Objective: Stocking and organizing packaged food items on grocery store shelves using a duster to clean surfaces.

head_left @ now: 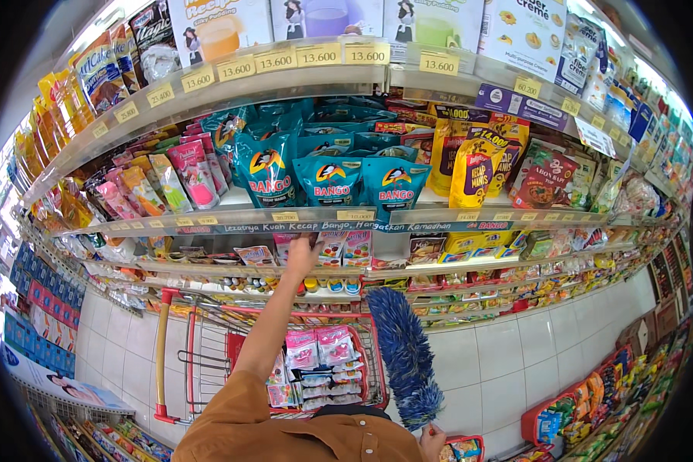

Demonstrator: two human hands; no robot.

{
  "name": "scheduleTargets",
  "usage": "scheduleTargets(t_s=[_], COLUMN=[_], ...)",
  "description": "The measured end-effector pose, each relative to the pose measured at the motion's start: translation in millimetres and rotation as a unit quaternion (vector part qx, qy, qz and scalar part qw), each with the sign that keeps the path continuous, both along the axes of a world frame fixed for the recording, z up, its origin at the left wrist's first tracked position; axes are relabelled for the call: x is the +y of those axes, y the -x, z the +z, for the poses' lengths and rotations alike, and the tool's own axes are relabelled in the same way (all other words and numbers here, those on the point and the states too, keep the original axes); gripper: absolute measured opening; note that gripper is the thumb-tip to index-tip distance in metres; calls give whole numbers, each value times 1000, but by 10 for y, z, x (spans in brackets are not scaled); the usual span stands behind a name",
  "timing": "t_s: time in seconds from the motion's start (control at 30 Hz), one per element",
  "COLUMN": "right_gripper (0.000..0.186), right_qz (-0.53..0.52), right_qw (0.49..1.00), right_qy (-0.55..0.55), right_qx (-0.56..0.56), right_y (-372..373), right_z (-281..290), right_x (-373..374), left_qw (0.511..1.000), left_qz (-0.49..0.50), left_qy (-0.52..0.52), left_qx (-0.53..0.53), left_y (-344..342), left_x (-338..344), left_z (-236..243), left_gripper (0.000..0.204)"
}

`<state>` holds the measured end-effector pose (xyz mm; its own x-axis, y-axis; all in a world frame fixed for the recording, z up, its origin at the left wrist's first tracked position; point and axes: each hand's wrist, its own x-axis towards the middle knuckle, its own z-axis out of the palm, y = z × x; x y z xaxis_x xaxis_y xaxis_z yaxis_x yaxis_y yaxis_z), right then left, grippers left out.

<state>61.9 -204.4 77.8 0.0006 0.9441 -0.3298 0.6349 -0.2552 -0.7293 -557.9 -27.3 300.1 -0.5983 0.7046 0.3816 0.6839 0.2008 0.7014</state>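
My left hand (304, 250) reaches into the middle shelf with fingers curled among pink-and-white packets (356, 248); what it grips is hard to make out. At lower right, my right hand (430, 437) grips the handle of a fluffy blue duster (399, 350), held upright beside the cart. Below my left arm stands a metal shopping cart (194, 369) with pink-and-white packets (335, 346) and other small packs inside. Just above my left hand, teal pouches (323, 177) line a shelf.
Shelves (477, 218) curve across the view, holding yellow pouches (473, 169), small colourful pouches (192, 173) and boxes on top. A white tiled floor (493, 362) runs beneath. Red bins of snacks (543, 420) sit at lower right, and racks of blue packs (35, 292) at left.
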Motion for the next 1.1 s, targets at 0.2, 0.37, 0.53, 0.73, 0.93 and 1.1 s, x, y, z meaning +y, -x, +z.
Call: scheduleTargets(t_s=[0.2,0.37,0.53,0.73,0.93,1.1], right_gripper=[33,32,34,35,35,36], right_qz=[-8,-23,0,-9,6,-7], right_qw=[1000,997,1000,1000,1000,1000], right_qy=[-21,-62,14,-14,0,0], right_qx=[0,35,-2,18,29,30], right_y=[142,205,301,248,258,286], right_z=[143,225,436,319,288,282], right_x=[23,48,128,88,124,97], left_qw=[999,997,996,974,952,933], left_qz=[-8,-5,9,37,-4,-17], left_qy=[-7,-31,41,54,118,200], left_qx=[45,-68,76,217,283,300], left_y=[272,251,116,-133,73,-72], left_x=[0,41,-99,-83,-87,-15], left_z=[-193,-216,-64,277,122,332], left_gripper=[28,25,24,23,24,39])
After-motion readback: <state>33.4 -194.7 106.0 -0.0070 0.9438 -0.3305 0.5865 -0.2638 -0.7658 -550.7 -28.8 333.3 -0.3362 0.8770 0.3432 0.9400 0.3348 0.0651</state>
